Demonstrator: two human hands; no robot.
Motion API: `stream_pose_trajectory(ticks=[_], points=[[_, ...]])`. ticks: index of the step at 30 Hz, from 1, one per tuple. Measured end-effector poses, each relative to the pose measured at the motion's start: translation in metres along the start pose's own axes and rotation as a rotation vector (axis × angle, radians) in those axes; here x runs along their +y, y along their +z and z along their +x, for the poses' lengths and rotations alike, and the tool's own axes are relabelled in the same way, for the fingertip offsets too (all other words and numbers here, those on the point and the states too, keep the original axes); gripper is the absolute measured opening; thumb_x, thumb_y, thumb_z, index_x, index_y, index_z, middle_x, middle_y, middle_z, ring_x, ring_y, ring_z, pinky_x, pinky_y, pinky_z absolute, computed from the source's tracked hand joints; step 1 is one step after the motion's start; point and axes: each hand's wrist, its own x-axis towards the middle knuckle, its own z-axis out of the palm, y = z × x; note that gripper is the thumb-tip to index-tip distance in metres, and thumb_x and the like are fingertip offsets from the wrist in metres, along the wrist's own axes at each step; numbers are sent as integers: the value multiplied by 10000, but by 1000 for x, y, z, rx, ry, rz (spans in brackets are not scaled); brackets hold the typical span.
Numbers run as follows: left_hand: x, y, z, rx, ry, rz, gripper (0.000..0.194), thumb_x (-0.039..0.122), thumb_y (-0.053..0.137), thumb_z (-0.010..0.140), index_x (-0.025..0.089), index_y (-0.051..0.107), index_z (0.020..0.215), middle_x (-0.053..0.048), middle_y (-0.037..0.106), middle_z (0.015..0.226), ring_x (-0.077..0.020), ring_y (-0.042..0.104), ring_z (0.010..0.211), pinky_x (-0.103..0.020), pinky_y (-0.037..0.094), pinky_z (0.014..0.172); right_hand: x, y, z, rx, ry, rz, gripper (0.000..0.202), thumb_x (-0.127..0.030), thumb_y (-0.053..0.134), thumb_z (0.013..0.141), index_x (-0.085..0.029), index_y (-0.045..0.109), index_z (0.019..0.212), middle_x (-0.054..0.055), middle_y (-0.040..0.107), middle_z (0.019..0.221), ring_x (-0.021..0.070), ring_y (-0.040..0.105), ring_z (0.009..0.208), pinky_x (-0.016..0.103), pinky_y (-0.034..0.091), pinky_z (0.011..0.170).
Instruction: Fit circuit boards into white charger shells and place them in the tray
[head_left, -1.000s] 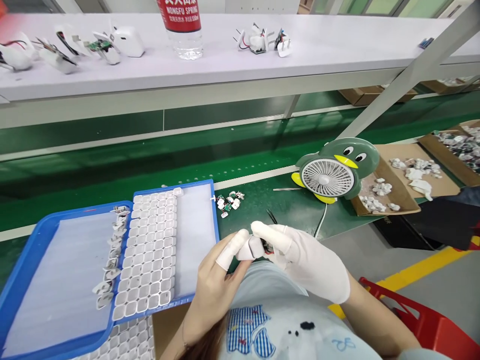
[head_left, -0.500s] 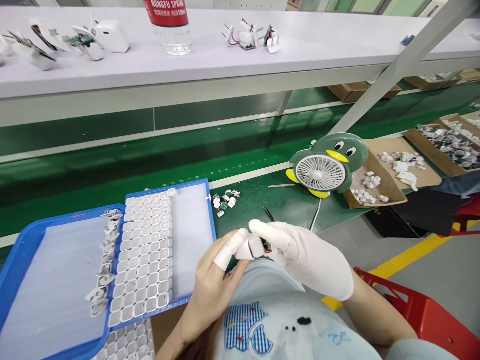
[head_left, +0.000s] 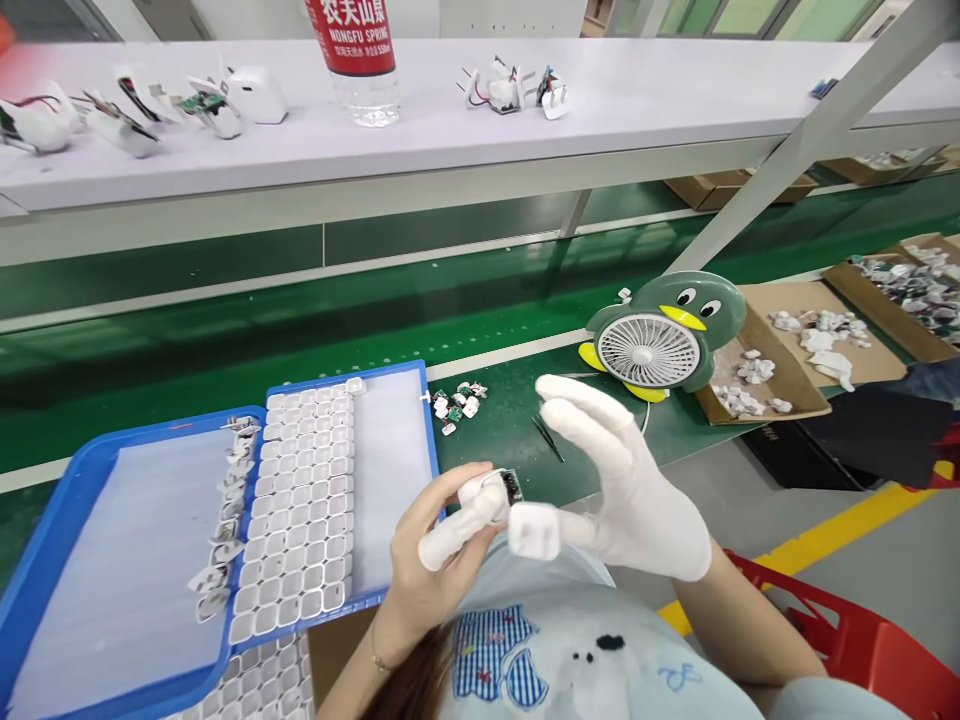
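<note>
The person's 2 hands are up near the body, above the front edge of the green worktop (head_left: pixel 517 440). The left hand (head_left: pixel 420 575) reaches up from below, wrist slanted, with 1 white cot on a finger; its grip is closed round 1 white housing (head_left: pixel 471 488), from which 1 dark circuit board (head_left: pixel 511 486) sticks out on the right side. The right hand (head_left: pixel 652 515), in a white glove, comes in from the right with 2 fingers stretched up and away from the thumb. The thumb reaches 1 white square cap (head_left: pixel 534 531), just beside the board; whether the right grip pinches the cap or merely touches it, I cannot tell.

Left of the hands are 2 blue trays (head_left: pixel 433 440). The right tray carries a block of white shells (head_left: pixel 300 500) set 5 across at the near end, with 1 more shell on top at the far corner. A column of small parts, overlapped too closely to count, runs along the seam between the trays.

Beyond the hands lie 1 pair of tweezers (head_left: pixel 548 439) and 1 jumbled heap of small boards (head_left: pixel 459 405), just beside the right tray. Farther right stands 1 penguin-shaped fan (head_left: pixel 649 350), with 1 cardboard box (head_left: pixel 802 408) of white pieces next to it. On the white shelf (head_left: pixel 675 100) stands 1 water bottle (head_left: pixel 360 60).
</note>
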Motion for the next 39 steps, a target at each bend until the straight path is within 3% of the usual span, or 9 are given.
stream_pose_trajectory(ticks=[3, 7, 10, 17, 21, 25, 31, 34, 39], points=[[-6, 10, -2, 117, 65, -176, 387, 109, 665, 800, 225, 594, 1162, -87, 671, 1069, -211, 674, 925, -312, 587, 746, 5, 9, -6, 17, -45, 123, 677, -427, 675, 823, -234, 360, 1390, 139, 508, 1328, 293, 494, 1257, 488, 456, 1025], [-8, 24, -2, 187, -14, -281, 316, 131, 697, 781, 202, 613, 1078, -84, 682, 1039, -195, 680, 899, -310, 576, 787, 5, 37, -2, 48, -214, 172, 264, -262, 562, 913, -227, 516, 1171, 75, 664, 1015, 199, 657, 933, 362, 552, 813], [-4, 24, 3, 117, -86, -282, 297, 133, 701, 774, 195, 631, 1056, -60, 690, 964, -170, 676, 846, -262, 565, 750, 5, 47, 4, 15, -272, 218, 115, -233, 493, 953, -217, 542, 1055, 48, 690, 932, 151, 659, 771, 315, 555, 715], [-3, 15, 11, -44, -61, -143, 92, 183, 680, 792, 181, 592, 819, -6, 633, 741, -126, 612, 667, -226, 521, 609, 13, 42, -7, 192, -245, 59, 149, -286, 614, 887, -233, 529, 998, 17, 685, 877, 175, 674, 914, 350, 562, 782], [-4, 22, 7, 57, 34, -139, 398, 181, 728, 777, 214, 538, 1126, -50, 706, 952, -164, 684, 800, -266, 572, 689, 16, 47, -14, 233, -228, -11, 264, -316, 621, 873, -246, 518, 1105, 35, 666, 966, 209, 639, 1037, 405, 551, 869], [-3, 24, -1, 160, 120, -225, 797, 98, 760, 740, 296, 329, 1381, -86, 710, 1114, -182, 713, 873, -285, 608, 702, 17, 53, -22, 304, 15, 5, 661, -386, 663, 816, -230, 357, 1381, 143, 499, 1312, 317, 475, 1273, 562, 451, 1017], [-9, 15, -1, 296, 80, -123, 593, 80, 712, 775, 247, 503, 1304, -114, 692, 1159, -219, 705, 966, -314, 625, 763, 14, 65, -41, 105, 156, 12, 705, -217, 636, 828, -274, 288, 1439, 141, 416, 1417, 320, 416, 1320, 604, 400, 1044], [-10, 8, 2, 366, -3, -57, 668, 107, 733, 761, 217, 436, 1350, -104, 713, 1095, -210, 716, 912, -307, 622, 751, 11, 65, -43, 42, 139, 131, 601, -148, 555, 867, -278, 335, 1410, 121, 456, 1402, 283, 445, 1304, 566, 420, 1040], [-11, -2, -3, 138, -38, 20, 691, 118, 719, 764, 255, 385, 1353, -88, 695, 1152, -229, 694, 999, -380, 574, 872, 7, 50, -11, -79, 221, 481, 332, -173, 451, 932, -256, 535, 1242, 90, 586, 1274, 206, 604, 1049, 435, 531, 894]])
